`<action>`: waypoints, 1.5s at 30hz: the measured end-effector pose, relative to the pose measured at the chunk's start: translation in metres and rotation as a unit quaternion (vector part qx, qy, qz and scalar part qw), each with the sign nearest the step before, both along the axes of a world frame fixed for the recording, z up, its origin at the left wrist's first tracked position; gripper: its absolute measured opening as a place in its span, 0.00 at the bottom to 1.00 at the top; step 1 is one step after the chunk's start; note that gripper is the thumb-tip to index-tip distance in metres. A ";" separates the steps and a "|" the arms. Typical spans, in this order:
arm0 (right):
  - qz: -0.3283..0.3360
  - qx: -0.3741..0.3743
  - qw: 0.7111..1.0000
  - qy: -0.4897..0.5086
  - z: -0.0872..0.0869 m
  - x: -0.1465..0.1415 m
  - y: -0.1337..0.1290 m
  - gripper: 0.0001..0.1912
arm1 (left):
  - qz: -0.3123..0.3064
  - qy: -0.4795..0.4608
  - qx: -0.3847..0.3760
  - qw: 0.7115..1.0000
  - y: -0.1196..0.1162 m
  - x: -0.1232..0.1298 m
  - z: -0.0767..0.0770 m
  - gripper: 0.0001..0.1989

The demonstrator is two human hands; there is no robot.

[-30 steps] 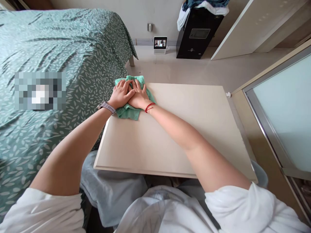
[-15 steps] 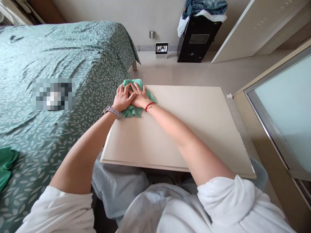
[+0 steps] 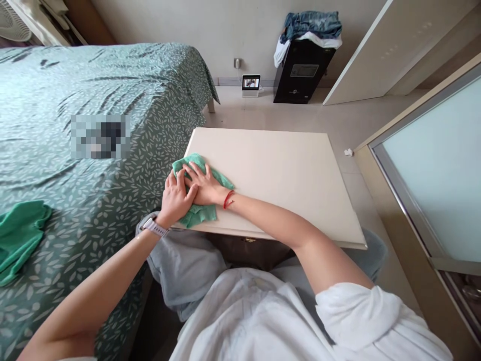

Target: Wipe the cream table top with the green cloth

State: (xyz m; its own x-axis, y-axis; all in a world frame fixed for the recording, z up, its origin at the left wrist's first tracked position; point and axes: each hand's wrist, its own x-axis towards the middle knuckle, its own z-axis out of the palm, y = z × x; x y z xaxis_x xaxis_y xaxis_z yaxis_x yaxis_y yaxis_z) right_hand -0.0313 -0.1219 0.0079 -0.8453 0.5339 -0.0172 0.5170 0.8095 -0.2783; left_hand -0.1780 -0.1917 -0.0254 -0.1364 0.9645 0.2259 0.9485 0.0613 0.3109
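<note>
A green cloth point(image 3: 199, 214) lies bunched on the near left corner of a cream tabletop point(image 3: 278, 180). My right hand point(image 3: 203, 186) presses flat on the cloth, its fingers spread apart. Overlapping its edge, my left hand point(image 3: 177, 196) rests on the cloth, with fingers apart and slightly bent and the thumb across the right hand. Part of the cloth is hidden under both hands.
To the left is a bed point(image 3: 150, 115) with a leaf-patterned green cover and a green fabric piece point(image 3: 24, 235). A black cabinet point(image 3: 300, 75) topped with clothes and a small screen device point(image 3: 250, 86) stand by the wall. At right is a frosted-glass panel point(image 3: 424, 165).
Both hands and the cloth have slid from the far left part of the tabletop toward me, to its near left corner. The view has shifted a little.
</note>
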 end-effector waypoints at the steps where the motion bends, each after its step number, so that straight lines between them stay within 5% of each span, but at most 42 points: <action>1: 0.015 0.005 1.000 0.001 -0.001 0.002 -0.011 0.37 | 0.011 0.001 0.005 1.000 -0.016 0.004 -0.001 0.40; 7: 0.066 0.050 0.996 0.013 -0.009 0.033 -0.065 0.36 | 0.057 0.017 0.011 0.998 -0.088 0.042 -0.006 0.39; 12: 0.072 0.067 0.995 0.026 -0.021 0.067 -0.074 0.39 | 0.021 0.023 -0.029 0.999 -0.089 0.074 -0.001 0.43; 17: 0.037 0.057 0.996 0.053 -0.036 0.077 -0.032 0.43 | -0.015 0.029 -0.058 0.998 -0.033 0.084 0.010 0.45; 26: -0.113 -0.010 0.993 0.022 -0.028 0.074 0.110 0.40 | -0.071 0.050 -0.066 0.994 0.136 0.088 0.020 0.41; 31: -0.150 -0.003 0.987 0.057 -0.029 0.071 0.171 0.37 | -0.106 0.036 -0.045 0.993 0.205 0.082 0.020 0.38; 37: -0.189 0.002 0.980 0.067 -0.031 0.064 0.207 0.35 | -0.123 0.033 -0.068 0.990 0.246 0.078 0.025 0.36; 45: -0.197 -0.006 0.978 0.067 -0.027 0.066 0.207 0.35 | -0.108 0.030 -0.065 0.992 0.246 0.078 0.024 0.36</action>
